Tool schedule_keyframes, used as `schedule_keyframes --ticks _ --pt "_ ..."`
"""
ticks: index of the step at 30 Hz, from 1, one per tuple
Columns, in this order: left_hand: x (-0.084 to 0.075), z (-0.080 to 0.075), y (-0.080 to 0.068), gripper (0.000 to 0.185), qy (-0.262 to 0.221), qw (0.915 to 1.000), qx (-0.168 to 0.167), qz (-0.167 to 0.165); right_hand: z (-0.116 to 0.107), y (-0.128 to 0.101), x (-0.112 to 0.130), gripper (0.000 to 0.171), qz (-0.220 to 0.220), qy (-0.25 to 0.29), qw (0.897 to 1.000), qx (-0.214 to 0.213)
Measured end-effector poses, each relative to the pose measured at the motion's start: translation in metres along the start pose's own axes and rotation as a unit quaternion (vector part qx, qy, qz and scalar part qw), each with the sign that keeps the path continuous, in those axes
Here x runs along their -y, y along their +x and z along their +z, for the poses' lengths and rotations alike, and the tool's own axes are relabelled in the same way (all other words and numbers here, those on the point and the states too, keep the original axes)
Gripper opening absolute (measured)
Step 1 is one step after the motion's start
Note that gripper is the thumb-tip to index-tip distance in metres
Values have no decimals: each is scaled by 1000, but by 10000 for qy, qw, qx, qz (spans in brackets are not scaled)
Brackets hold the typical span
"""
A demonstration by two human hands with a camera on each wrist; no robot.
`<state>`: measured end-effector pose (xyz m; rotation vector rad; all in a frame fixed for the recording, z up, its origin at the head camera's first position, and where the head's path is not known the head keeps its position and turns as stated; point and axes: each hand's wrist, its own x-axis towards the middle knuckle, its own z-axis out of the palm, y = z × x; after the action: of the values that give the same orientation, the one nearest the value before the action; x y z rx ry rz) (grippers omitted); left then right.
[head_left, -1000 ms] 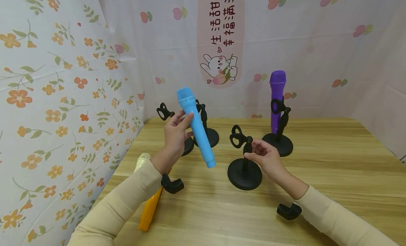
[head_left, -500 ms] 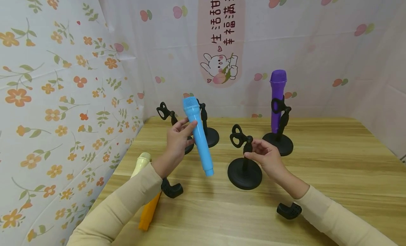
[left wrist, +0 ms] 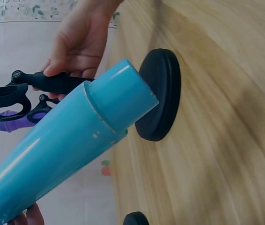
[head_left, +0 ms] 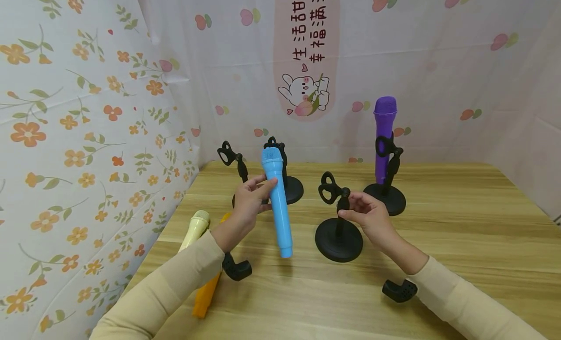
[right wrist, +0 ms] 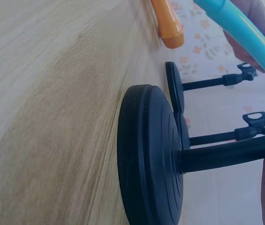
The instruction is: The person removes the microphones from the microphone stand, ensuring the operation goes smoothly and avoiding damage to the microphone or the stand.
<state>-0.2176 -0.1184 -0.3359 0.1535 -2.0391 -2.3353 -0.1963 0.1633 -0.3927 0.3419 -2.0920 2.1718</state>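
while held, blue microphone [head_left: 277,199] beside stand [head_left: 338,218]

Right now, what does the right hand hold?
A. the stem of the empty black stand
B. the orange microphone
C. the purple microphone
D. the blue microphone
A: the right hand grips the stem of the empty black stand, while the left hand holds the blue microphone.

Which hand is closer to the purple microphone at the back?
The right. The right hand holds the stem of the near black stand, just in front of the purple microphone. The left hand holds the blue microphone, farther off on the left side.
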Motion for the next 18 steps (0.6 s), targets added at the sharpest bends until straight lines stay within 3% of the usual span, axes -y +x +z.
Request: schedule_keyframes --ticks 18 --pt "12 -10 -12 41 434 9980 239 -384 1 2 1 28 -115 94 9999 14"
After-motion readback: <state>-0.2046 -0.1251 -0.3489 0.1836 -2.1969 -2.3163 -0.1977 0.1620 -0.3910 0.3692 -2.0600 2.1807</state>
